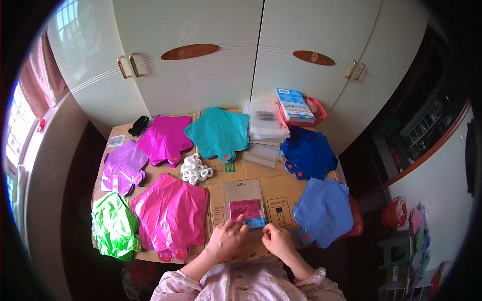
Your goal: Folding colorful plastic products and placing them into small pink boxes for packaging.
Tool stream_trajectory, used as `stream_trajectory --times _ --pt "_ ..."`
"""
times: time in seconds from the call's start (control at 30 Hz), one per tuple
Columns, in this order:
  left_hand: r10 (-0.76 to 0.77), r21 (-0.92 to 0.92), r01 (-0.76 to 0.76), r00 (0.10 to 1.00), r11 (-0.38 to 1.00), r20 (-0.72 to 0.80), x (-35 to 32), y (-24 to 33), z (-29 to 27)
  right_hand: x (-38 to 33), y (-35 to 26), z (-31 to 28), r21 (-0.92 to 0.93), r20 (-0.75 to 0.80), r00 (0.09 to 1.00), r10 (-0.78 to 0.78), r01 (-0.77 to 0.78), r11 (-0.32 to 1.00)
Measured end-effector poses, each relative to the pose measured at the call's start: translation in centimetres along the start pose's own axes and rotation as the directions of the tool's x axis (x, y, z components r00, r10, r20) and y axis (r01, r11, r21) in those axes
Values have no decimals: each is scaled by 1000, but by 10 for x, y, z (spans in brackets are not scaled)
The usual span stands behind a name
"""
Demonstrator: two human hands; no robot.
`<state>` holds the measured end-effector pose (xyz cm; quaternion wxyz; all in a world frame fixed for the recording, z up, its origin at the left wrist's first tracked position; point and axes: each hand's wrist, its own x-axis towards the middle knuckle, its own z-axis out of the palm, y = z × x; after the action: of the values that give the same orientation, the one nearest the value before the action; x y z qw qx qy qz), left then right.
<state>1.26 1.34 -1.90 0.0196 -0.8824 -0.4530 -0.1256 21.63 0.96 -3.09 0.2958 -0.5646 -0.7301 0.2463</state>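
In front of me on the cardboard lies a clear plastic bag [242, 189] with a hanging hole at its top. A folded shiny pink foil piece [245, 207] and a blue printed strip [257, 222] show in its lower part. My left hand [230, 238] is closed at the bag's lower left edge, one finger reaching over the pink foil. By the lower right corner, my right hand [279, 242] is closed in a pinch. Whatever lies between its fingertips is hidden.
Flat foil balloon stacks surround the bag: green [114, 226], pink [170, 213], lilac [123, 168], magenta [165, 138], teal [218, 133], dark blue [311, 150] and light blue [324, 210]. White ribbon rolls [195, 169], clear bags [266, 125] and a red basket [321, 116] stand farther back.
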Motion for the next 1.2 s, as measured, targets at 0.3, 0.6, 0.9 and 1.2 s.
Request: stream_trajectory --times 0.3,0.6,0.9,1.2 --pt "-32 -27 33 999 999 29 -1 1 -2 10 -15 -21 -58 150 983 -108 118 991" --pt "12 -62 -8 998 998 68 2 1 -12 1 10 -30 -56 178 931 -320 334 941" --pt "-7 -61 10 998 998 59 -1 -1 -4 28 26 -11 29 69 932 -357 356 934" --pt "-26 -90 34 995 995 91 0 5 -15 25 20 -14 -176 58 853 -518 520 836"
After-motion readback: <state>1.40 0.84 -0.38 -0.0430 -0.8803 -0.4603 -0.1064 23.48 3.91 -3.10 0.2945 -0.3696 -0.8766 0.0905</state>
